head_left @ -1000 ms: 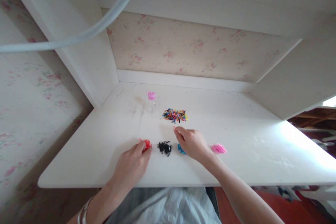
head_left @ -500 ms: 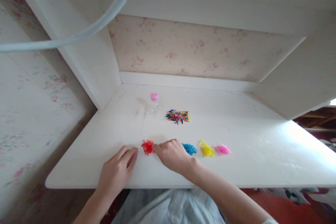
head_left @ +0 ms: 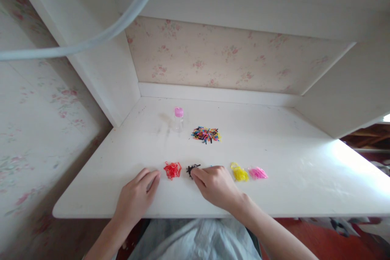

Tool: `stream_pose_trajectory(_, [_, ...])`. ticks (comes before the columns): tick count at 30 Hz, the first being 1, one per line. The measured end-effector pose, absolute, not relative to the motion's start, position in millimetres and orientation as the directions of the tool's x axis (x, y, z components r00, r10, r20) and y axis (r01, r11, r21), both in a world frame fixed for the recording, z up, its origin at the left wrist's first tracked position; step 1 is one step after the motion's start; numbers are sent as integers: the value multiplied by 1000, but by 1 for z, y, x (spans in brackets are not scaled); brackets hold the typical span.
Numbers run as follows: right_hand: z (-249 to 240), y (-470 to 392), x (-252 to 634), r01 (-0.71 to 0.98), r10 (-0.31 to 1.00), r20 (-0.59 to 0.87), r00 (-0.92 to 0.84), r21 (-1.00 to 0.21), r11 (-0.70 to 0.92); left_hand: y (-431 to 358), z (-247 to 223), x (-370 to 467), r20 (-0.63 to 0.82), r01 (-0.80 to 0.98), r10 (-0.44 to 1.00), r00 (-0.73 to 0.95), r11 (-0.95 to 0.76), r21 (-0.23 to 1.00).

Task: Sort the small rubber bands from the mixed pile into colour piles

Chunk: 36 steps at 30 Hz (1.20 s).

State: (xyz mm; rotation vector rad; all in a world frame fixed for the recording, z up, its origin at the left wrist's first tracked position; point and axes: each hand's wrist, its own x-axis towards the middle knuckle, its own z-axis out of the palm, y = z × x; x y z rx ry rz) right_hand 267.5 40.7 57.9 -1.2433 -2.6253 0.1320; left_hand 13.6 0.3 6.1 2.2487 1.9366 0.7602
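My right hand point(head_left: 215, 185) is closed in a pinch, its fingertips down on a small pile of black rubber bands point(head_left: 191, 170). Resting on the white desk, my left hand point(head_left: 138, 191) has its fingers curled together, with nothing visible in them. Just beyond its fingertips lies a pile of red rubber bands point(head_left: 172, 170). To the right of my right hand are a yellow pile point(head_left: 240, 173) and a pink pile point(head_left: 258, 172). Only a sliver of the blue rubber bands point(head_left: 211, 166) shows behind my right hand.
A larger heap of mixed-colour rubber bands point(head_left: 206, 134) lies farther back on the desk point(head_left: 289, 154). Left of it stands a clear bottle with a pink cap point(head_left: 178, 112). A pale cable point(head_left: 106, 32) crosses the upper left, and white panels flank the desk.
My right hand has moved right from the red pile to the black one, uncovering both and covering most of the blue pile. My left hand stays nearly still.
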Motion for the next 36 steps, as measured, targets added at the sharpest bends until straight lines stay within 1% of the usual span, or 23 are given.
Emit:
stream_pose_trajectory(3, [53, 27, 294, 742, 813, 285, -508, -334, 581, 6, 16, 19, 343, 901, 933, 106, -236, 364])
stream_pose_trajectory(5, [46, 18, 313, 730, 839, 363, -406, -422, 537, 12, 27, 26, 358, 889, 923, 144, -280, 364])
stream_pose_trajectory(7, [38, 11, 334, 732, 855, 441, -271, -483, 481, 18, 41, 37, 337, 870, 922, 193, -320, 376])
stream_pose_trajectory(9, [29, 5, 354, 746, 860, 496, -124, -525, 410, 26, 55, 50, 281, 857, 927, 246, -344, 384])
stream_pose_trajectory(12, [17, 3, 379, 762, 852, 519, 75, -580, 287, 45, 68, 73, 190, 861, 926, 326, -374, 344])
stream_pose_trajectory(16, [9, 7, 398, 756, 841, 475, 257, -642, 132, 84, 65, 101, 98, 898, 926, 365, -378, 225])
stream_pose_trajectory(19, [6, 10, 402, 737, 843, 446, 300, -670, 92, 114, 54, 116, 77, 919, 937, 341, -349, 181])
stream_pose_trajectory(24, [1, 7, 403, 729, 853, 427, 298, -679, 85, 146, 43, 125, 68, 944, 954, 292, -299, 137])
stream_pose_trajectory(29, [-1, 5, 403, 724, 855, 415, 312, -686, 69, 151, 41, 124, 53, 945, 952, 300, -305, 122])
stream_pose_trajectory(36, [1, 6, 400, 730, 834, 450, 320, -678, 86, 146, 48, 115, 29, 946, 953, 302, -304, 111])
